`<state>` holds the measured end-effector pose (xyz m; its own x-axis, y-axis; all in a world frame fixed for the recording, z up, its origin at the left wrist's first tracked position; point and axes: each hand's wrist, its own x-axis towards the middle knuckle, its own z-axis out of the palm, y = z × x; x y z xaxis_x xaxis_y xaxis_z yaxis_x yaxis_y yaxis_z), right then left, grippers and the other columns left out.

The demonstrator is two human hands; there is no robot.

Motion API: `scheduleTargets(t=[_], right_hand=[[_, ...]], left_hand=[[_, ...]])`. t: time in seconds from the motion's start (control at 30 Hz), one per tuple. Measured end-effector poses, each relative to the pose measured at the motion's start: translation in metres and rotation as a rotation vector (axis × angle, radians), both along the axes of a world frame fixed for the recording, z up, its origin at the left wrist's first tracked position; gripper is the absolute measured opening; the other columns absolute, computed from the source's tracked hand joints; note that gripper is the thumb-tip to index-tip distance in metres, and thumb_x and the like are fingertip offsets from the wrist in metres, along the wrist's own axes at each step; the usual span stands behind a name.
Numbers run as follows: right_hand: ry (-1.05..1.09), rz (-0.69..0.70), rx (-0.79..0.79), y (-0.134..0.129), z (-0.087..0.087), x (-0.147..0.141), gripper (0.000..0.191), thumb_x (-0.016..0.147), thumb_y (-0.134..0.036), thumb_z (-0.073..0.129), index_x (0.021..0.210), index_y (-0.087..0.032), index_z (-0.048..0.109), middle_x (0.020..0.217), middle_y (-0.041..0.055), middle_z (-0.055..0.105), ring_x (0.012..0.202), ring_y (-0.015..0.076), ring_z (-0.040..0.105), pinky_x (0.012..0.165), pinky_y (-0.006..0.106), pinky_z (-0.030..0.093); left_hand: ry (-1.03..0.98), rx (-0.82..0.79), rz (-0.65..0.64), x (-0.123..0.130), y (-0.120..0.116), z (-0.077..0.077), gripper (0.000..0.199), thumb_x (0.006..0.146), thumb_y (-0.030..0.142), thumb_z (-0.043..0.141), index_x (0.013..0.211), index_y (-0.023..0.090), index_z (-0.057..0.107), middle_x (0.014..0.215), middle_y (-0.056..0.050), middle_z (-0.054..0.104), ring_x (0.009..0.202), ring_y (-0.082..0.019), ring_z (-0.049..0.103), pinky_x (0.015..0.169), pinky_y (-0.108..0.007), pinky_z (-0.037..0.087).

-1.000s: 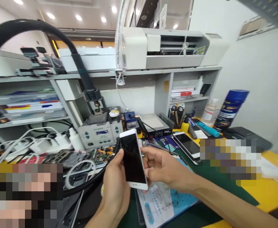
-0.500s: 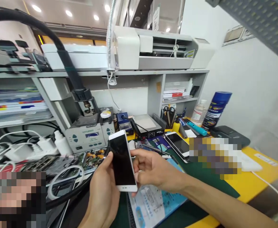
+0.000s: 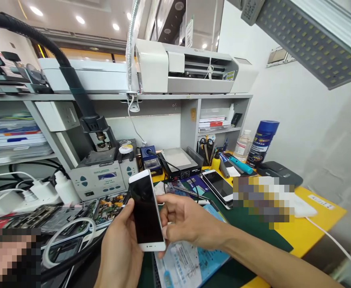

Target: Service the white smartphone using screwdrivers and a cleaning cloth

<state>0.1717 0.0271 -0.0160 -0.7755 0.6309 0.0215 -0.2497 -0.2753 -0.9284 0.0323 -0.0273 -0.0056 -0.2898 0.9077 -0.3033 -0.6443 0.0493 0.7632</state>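
Note:
A white smartphone (image 3: 147, 212) with a dark screen is held upright, tilted a little, in front of me. My left hand (image 3: 119, 240) is closed around it from the left and behind, its thumb along the left edge. At the phone's right edge is my right hand (image 3: 190, 224), fingers curled, with the index fingertip against the upper side and the thumb lower down. Part of the fingers behind the phone is hidden. Below the hands, a blue and white printed packet (image 3: 190, 260) lies on the dark green mat (image 3: 244, 240).
Another white phone (image 3: 219, 184) lies on the mat to the right. Behind stand a grey soldering station (image 3: 101, 180), a flat heating unit (image 3: 179, 160) and a blue spray can (image 3: 262, 142). Circuit boards (image 3: 109, 206) and a white cable loop (image 3: 70, 240) crowd the left. A lamp (image 3: 310, 40) hangs upper right.
My view has turned slightly, so the scene sits further left and a little lower. Both hands keep nearly the same hold on the smartphone, its screen still dark.

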Motion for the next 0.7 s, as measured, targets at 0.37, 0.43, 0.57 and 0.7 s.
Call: scheduleTargets(t=[0.37,0.43,0.57,0.7], right_hand=[[-0.053,0.016,-0.025,-0.0043,0.0033,0.0076,0.066,0.082,-0.009,0.073,0.143,-0.021,0.049,0.085,-0.0016,0.06,0.072,0.0156,0.063,0.07,0.037,0.059],[-0.064,0.011,-0.037,-0.0049,0.0036,0.0072,0.068,0.084,-0.008,0.07,0.146,-0.022,0.045,0.086,-0.0015,0.059,0.072,0.0151,0.062,0.072,0.038,0.059],[-0.071,-0.007,-0.043,-0.006,0.0026,0.0053,0.069,0.085,-0.008,0.069,0.147,-0.022,0.044,0.091,0.0004,0.06,0.075,0.0163,0.061,0.072,0.039,0.058],[-0.07,0.004,-0.039,-0.0059,0.0019,0.0053,0.062,0.085,-0.007,0.068,0.142,-0.023,0.051,0.091,0.0009,0.061,0.075,0.0166,0.061,0.072,0.039,0.058]], left_hand=[[-0.12,0.01,0.03,0.0018,0.004,-0.0021,0.026,0.097,0.027,0.049,0.099,0.01,0.068,0.083,-0.009,0.072,0.074,-0.021,0.069,0.066,-0.031,0.056],[-0.129,0.0,0.044,0.0005,0.0044,-0.0031,0.024,0.097,0.026,0.049,0.099,0.011,0.068,0.085,-0.008,0.072,0.075,-0.021,0.068,0.068,-0.031,0.055],[-0.15,-0.02,0.036,-0.0006,0.0052,-0.0045,0.023,0.097,0.025,0.048,0.091,0.012,0.066,0.082,-0.008,0.071,0.076,-0.021,0.069,0.068,-0.03,0.055],[-0.155,-0.028,0.029,-0.0011,0.0055,-0.0047,0.023,0.097,0.026,0.048,0.087,0.013,0.065,0.079,-0.007,0.07,0.077,-0.022,0.069,0.069,-0.03,0.055]])
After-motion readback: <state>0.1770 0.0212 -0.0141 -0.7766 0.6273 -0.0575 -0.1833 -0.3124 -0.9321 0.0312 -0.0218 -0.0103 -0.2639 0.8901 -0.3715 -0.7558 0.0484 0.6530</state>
